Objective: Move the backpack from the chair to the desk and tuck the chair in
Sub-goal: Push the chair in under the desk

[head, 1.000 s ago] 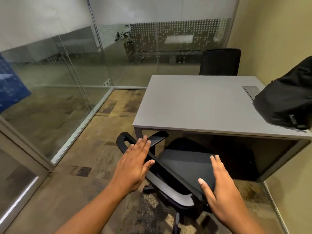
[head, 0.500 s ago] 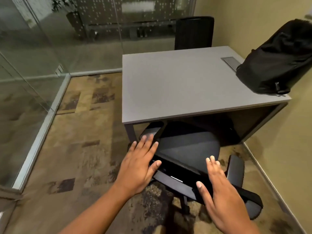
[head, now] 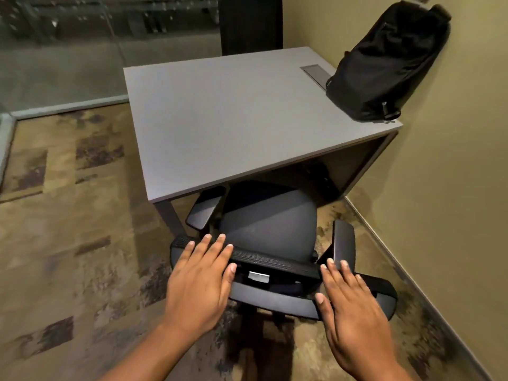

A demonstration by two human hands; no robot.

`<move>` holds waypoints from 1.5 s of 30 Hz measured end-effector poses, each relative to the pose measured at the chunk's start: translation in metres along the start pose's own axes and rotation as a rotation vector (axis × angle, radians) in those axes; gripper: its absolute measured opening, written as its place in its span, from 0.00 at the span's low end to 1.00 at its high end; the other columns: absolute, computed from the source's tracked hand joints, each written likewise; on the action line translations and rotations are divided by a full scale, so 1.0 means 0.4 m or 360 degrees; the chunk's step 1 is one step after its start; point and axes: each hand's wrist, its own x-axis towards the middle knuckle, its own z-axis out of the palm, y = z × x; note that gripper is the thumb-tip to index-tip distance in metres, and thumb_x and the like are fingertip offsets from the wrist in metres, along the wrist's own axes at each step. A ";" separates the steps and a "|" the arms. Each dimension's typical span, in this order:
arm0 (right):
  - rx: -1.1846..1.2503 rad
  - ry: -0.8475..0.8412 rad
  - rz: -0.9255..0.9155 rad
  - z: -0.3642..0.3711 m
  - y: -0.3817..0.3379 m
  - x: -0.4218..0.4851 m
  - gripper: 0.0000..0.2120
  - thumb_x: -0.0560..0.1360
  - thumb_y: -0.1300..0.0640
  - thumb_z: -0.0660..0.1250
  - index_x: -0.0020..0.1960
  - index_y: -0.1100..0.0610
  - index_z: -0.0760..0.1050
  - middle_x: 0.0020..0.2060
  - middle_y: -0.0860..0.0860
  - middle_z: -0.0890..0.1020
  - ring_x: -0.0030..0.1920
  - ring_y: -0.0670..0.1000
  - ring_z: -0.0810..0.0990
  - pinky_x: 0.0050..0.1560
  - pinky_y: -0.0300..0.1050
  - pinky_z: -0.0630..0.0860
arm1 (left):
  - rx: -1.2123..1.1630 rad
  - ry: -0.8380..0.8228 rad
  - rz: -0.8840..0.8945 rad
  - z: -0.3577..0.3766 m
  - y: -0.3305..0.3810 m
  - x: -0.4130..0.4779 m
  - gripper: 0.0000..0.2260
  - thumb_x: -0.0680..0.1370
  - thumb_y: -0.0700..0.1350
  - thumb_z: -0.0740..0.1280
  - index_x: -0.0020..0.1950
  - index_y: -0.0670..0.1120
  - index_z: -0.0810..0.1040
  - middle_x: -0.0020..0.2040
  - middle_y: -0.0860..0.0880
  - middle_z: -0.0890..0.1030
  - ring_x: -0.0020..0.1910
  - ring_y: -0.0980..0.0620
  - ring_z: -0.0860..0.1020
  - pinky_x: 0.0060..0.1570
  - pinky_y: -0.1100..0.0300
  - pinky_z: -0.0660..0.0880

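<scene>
The black backpack (head: 386, 61) stands on the far right corner of the grey desk (head: 225, 119), leaning on the wall. A black office chair (head: 270, 232) sits at the desk's near edge, its seat front and left armrest under the desktop. My left hand (head: 199, 281) lies flat, fingers spread, on the left part of the chair's backrest top. My right hand (head: 354, 312) rests flat on the right part of the backrest, beside the right armrest (head: 343, 240). Neither hand grips anything.
A second black chair (head: 251, 23) stands behind the desk's far side. The beige wall (head: 453, 188) runs close along the right. A glass partition (head: 55, 45) closes the left and back. A grey cable flap (head: 316, 74) is set in the desktop. Patterned carpet (head: 68, 229) covers the floor.
The chair has rolled and turned toward the desk, its seat going under the desktop. Both hands moved with the backrest. My view tilted down and closer.
</scene>
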 end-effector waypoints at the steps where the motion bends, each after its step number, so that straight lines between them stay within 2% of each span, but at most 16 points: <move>1: -0.0016 0.0027 0.0007 0.002 0.000 0.001 0.28 0.80 0.40 0.44 0.75 0.51 0.61 0.74 0.44 0.62 0.76 0.44 0.52 0.72 0.44 0.50 | -0.0010 0.0007 -0.0004 -0.001 0.002 0.001 0.23 0.82 0.55 0.49 0.69 0.49 0.74 0.71 0.49 0.73 0.73 0.48 0.66 0.72 0.48 0.59; 6: 0.0001 0.0136 -0.0041 0.012 0.007 0.013 0.26 0.81 0.45 0.45 0.71 0.55 0.68 0.70 0.48 0.70 0.73 0.47 0.62 0.69 0.47 0.60 | -0.0028 0.0024 -0.0036 -0.002 0.011 0.007 0.23 0.82 0.54 0.49 0.68 0.49 0.76 0.71 0.49 0.73 0.73 0.49 0.65 0.72 0.48 0.59; 10: 0.0002 0.0202 -0.0077 0.016 0.027 0.022 0.25 0.81 0.46 0.46 0.70 0.55 0.71 0.69 0.49 0.72 0.72 0.48 0.65 0.68 0.49 0.63 | -0.0004 0.0010 -0.0029 -0.001 0.023 0.010 0.23 0.82 0.54 0.48 0.67 0.49 0.76 0.70 0.50 0.74 0.73 0.49 0.67 0.71 0.50 0.58; 20: 0.0037 0.0301 -0.0199 0.009 0.097 0.043 0.23 0.81 0.48 0.48 0.68 0.55 0.73 0.67 0.47 0.74 0.70 0.46 0.68 0.68 0.47 0.65 | -0.0037 0.0048 -0.0113 0.013 0.085 0.007 0.22 0.81 0.54 0.51 0.63 0.49 0.80 0.67 0.50 0.77 0.70 0.50 0.70 0.69 0.51 0.58; 27: 0.0059 0.0284 -0.0318 -0.003 0.180 0.091 0.23 0.80 0.49 0.49 0.68 0.54 0.73 0.67 0.46 0.74 0.71 0.45 0.67 0.67 0.49 0.66 | 0.0007 0.0038 -0.0212 0.035 0.149 0.021 0.22 0.81 0.54 0.50 0.64 0.49 0.79 0.67 0.50 0.77 0.70 0.49 0.70 0.69 0.51 0.58; 35: 0.0044 0.0208 -0.0438 -0.030 0.281 0.169 0.23 0.80 0.47 0.48 0.68 0.52 0.73 0.67 0.45 0.75 0.70 0.44 0.68 0.68 0.45 0.62 | 0.0079 0.0076 -0.0382 0.059 0.253 0.058 0.23 0.81 0.55 0.50 0.64 0.50 0.79 0.67 0.51 0.78 0.70 0.49 0.71 0.69 0.52 0.58; 39: 0.0092 0.0226 -0.0526 -0.047 0.334 0.216 0.22 0.79 0.48 0.51 0.65 0.54 0.77 0.63 0.48 0.79 0.67 0.46 0.72 0.68 0.44 0.62 | 0.0110 0.0076 -0.0465 0.071 0.306 0.077 0.23 0.81 0.56 0.49 0.66 0.51 0.78 0.67 0.52 0.77 0.70 0.50 0.71 0.70 0.53 0.57; 45: 0.0104 0.0218 -0.0645 -0.056 0.408 0.287 0.24 0.80 0.47 0.49 0.65 0.56 0.76 0.63 0.50 0.79 0.67 0.47 0.72 0.68 0.46 0.63 | 0.0104 0.0136 -0.0606 0.089 0.386 0.115 0.24 0.81 0.56 0.48 0.65 0.51 0.79 0.66 0.52 0.78 0.67 0.51 0.74 0.69 0.53 0.59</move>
